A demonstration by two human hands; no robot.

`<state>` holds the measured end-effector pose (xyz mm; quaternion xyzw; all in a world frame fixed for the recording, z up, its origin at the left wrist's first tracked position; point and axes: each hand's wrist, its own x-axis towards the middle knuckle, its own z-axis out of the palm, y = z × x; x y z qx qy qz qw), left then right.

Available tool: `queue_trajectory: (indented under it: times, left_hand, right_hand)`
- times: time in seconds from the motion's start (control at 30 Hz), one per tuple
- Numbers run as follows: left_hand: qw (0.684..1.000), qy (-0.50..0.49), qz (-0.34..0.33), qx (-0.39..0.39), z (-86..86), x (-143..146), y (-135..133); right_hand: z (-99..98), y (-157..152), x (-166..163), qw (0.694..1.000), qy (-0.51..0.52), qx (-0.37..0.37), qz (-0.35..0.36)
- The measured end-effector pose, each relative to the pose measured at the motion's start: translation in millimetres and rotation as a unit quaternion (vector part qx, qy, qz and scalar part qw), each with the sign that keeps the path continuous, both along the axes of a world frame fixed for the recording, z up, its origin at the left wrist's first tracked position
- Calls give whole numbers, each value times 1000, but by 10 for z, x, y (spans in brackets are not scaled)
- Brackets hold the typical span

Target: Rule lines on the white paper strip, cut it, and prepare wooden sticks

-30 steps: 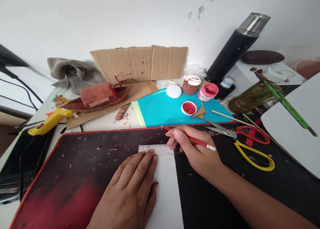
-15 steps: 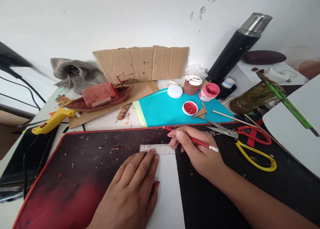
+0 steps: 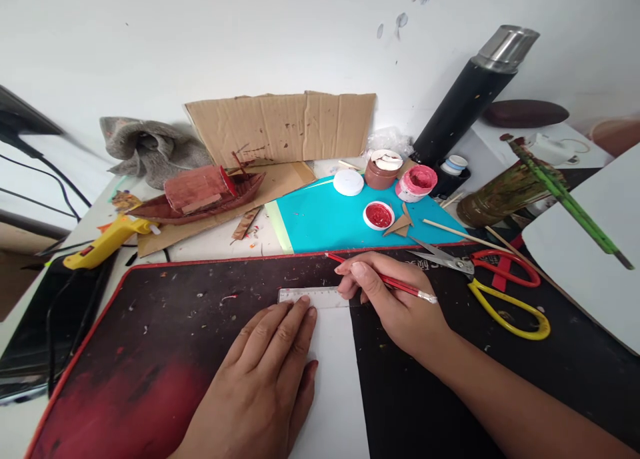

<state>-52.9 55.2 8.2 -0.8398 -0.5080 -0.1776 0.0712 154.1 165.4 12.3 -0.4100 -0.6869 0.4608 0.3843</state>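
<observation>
My left hand (image 3: 267, 365) lies flat, fingers stretched out, with its fingertips on a clear plastic ruler (image 3: 323, 297). The ruler lies across the far end of a strip of white paper (image 3: 337, 385), which the hand partly covers. A red pencil (image 3: 400, 283) is pinched in my right hand (image 3: 395, 305), its tip pointing to the upper left above the mat and its white eraser end to the right. The curled fingers of that hand are at the ruler's right end; whether they press on it I cannot tell.
Scissors (image 3: 465, 265) with red and yellow handles lie open right of my right hand. Paint pots (image 3: 416, 182) stand on a blue sheet (image 3: 320, 212). A brown model boat (image 3: 200, 195) and a yellow glue gun (image 3: 107, 242) are at left. Brushes (image 3: 565, 199) jut in from the right.
Both hands, the ruler and the pencil hold nearly the same places. The whole view has shifted very slightly, with the things on the right now a little further left.
</observation>
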Motion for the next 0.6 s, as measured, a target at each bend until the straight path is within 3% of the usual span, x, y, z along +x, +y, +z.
queue_trajectory:
  times: [0.6]
  left_hand:
    - [1000,-7,3,-4,-6,9,-3]
  right_hand:
    - [-13,-29,-6,999,37,-24,-9]
